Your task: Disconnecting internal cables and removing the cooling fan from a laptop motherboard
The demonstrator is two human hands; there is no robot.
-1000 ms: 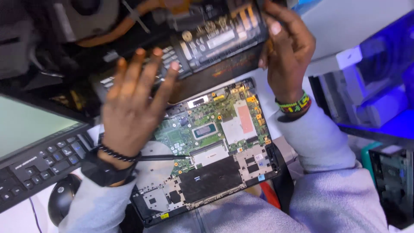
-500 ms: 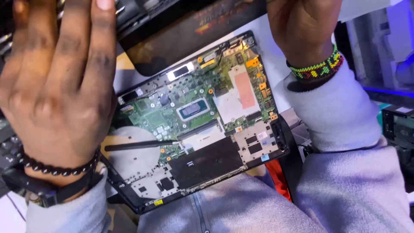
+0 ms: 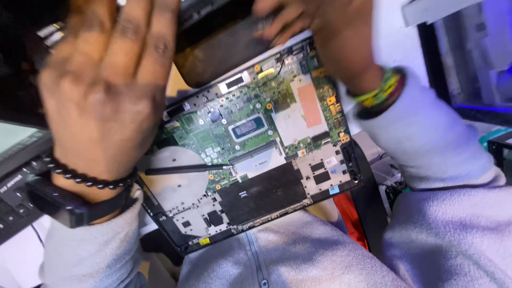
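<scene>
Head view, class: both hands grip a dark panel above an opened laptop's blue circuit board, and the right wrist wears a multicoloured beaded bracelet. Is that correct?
Not quite. In the head view the opened laptop's circuit board is green, not blue. The rest holds: the left hand and right hand grip the dark panel above it, and the right wrist wears a multicoloured beaded bracelet.

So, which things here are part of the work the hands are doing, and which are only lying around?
In the work:
- left hand and right hand, both on the dark panel lifted at the top
- opened laptop base with its green circuit board
- thin black tool lying across the board

Only lying around:
- keyboard at the left edge
- red thing under the base, unclear what
</scene>
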